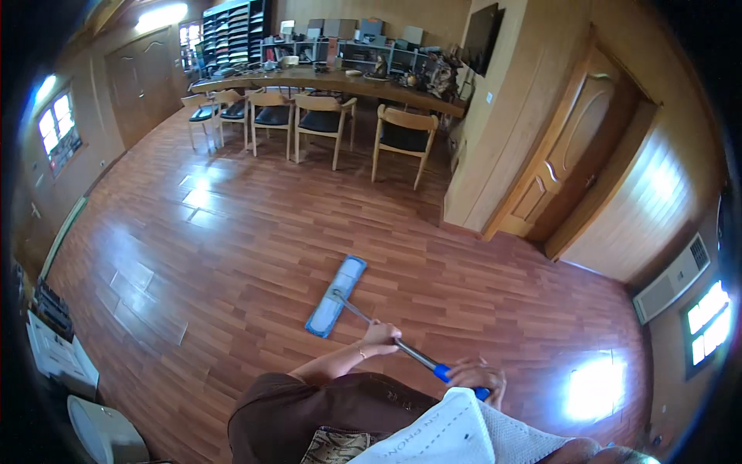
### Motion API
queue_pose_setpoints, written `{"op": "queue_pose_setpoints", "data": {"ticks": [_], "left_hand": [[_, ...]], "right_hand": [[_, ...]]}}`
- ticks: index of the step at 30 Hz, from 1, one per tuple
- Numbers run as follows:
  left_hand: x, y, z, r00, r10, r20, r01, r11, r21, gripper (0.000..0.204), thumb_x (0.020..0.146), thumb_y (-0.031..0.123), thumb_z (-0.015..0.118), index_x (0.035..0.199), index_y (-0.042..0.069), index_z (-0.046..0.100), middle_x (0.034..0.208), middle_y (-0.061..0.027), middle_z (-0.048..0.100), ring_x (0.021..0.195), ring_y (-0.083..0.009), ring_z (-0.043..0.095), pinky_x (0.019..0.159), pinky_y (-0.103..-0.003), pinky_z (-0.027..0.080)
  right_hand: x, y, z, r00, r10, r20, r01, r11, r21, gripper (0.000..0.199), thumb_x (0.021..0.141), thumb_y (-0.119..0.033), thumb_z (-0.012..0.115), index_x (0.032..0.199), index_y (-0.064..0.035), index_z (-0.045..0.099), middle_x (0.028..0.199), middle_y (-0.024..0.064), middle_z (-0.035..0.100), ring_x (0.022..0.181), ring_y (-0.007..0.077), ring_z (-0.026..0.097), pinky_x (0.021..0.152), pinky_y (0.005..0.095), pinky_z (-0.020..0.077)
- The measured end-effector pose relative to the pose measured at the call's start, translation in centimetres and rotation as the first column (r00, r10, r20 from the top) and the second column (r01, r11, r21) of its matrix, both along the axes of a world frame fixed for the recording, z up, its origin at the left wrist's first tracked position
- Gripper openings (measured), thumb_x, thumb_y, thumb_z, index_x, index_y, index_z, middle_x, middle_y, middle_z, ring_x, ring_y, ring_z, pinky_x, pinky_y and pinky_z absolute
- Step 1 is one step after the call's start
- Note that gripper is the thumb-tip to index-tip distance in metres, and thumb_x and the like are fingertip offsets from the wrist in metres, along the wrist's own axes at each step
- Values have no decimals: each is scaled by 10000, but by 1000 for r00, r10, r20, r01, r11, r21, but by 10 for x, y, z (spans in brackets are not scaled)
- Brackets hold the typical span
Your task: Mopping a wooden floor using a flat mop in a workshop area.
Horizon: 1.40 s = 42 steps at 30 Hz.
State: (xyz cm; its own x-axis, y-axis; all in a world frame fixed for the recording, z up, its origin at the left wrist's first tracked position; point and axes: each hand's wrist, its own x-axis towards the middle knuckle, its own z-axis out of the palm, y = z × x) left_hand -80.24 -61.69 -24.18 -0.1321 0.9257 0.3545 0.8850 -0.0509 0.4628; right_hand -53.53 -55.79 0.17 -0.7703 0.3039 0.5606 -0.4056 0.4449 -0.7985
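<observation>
Head view, looking down at both hands on a flat mop. Left hand point(380, 336) clenched around the metal mop handle point(386, 336) approx. mid-shaft; thin bracelet at the wrist. Right hand point(478, 377) closed around the blue end sleeve point(444, 373) at the top of the handle, partly hidden behind a white cloth point(456, 433) w/ dark lettering at the lower edge of frame. Handle runs diagonally from lower right up to upper left, ending at the mop head point(336, 296): long rectangular blue pad, lying flat on the reddish wood-plank floor point(232, 255), just ahead of the hands, approx. centre of the room. Brown sleeve point(309, 402) covers the left upper arm. Far side of room: long wooden table point(325, 80) w/ several light wood chairs point(403, 135), dark seats, pulled up along it; shelving w/ boxes behind. Wooden door point(568, 155) at right, well apart from mop. Bright window glare patches on floor, left and lower right.
</observation>
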Motion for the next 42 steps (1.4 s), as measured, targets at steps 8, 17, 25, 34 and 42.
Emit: {"op": "queue_pose_setpoints", "data": {"ticks": [8, 17, 25, 34, 42], "left_hand": [[-89, -87, -42, 853, 508, 120, -454, 836, -309, 85, 675, 258, 605, 622, 191, 610, 635, -52, 620, 711, -291, 626, 687, -483, 390], [-81, -213, -72, 624, 774, 111, -729, 627, -273, 103, 666, 224, 661, 652, 126, 632, 722, -165, 630, 750, -380, 614, 644, -476, 501], [-52, -236, -61, 559, 824, 94, -791, 563, -239, 89, 663, 211, 662, 681, 125, 663, 758, -166, 656, 783, -393, 616, 675, -475, 516], [-6, -140, 11, 728, 663, 174, -639, 748, -180, 217, 693, 304, 646, 595, 119, 590, 600, -158, 595, 616, -384, 610, 537, -468, 468], [39, -67, 46, 866, 125, 485, -125, 992, -32, 175, 679, 274, 673, 696, 123, 587, 627, -106, 566, 594, -313, 573, 536, -411, 426]], "right_hand": [[-100, -9, -36, 926, 361, 110, -351, 931, -96, 72, 774, -77, 712, 816, -38, 669, 911, 104, 703, 1008, 315, 647, 946, 452, 434], [-144, -30, -53, 692, 640, 334, -562, 768, -309, 64, 876, -56, 632, 916, -8, 640, 1035, 96, 659, 1182, 272, 538, 999, 421, 400], [-134, -26, -46, 668, 681, 300, -546, 723, -423, 61, 879, -50, 622, 889, 2, 653, 979, 82, 664, 1171, 253, 541, 1009, 407, 393], [-75, 1, 26, 831, 544, 119, -509, 828, -235, 64, 798, -24, 683, 854, 3, 667, 916, 116, 675, 998, 257, 639, 871, 390, 489], [-33, 7, 83, 697, 717, -25, -707, 693, 143, 536, 668, -176, 830, 1138, -34, 616, 964, 116, 673, 897, 289, 646, 860, 417, 475]]}}
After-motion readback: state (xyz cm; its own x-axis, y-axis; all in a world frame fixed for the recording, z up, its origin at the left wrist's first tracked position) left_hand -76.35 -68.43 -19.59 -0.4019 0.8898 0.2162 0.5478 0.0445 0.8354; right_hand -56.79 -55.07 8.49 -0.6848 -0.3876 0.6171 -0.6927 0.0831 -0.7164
